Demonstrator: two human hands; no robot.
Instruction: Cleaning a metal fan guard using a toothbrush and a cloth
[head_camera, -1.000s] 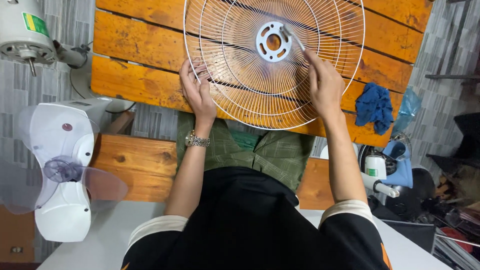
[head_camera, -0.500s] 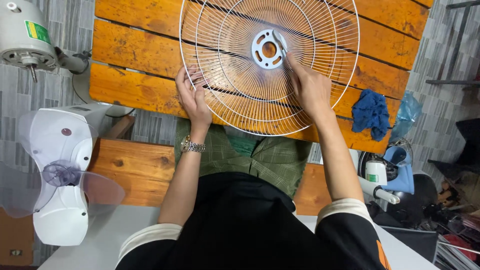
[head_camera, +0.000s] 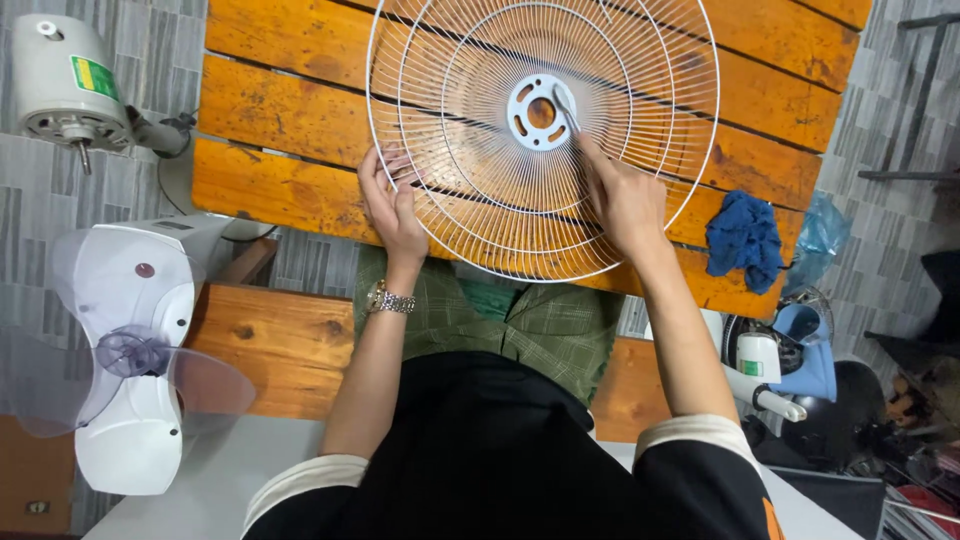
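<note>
While the round white wire fan guard (head_camera: 450, 150) lies on the orange wooden slat table (head_camera: 280, 110), I grip it.
My left hand (head_camera: 392, 205) clasps its rim; my right hand (head_camera: 622, 195) pinches a slim white tool (head_camera: 566, 105) at the hub.

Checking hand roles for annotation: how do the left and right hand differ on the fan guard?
The left hand grips the outer rim of the white wire fan guard; the right hand reaches in toward the hub. The left hand holds no tool; the right hand holds a slim white tool at the centre plate. The left wrist bears a metal watch; the right wrist is bare. Both rest on the guard over the orange wooden table.
</note>
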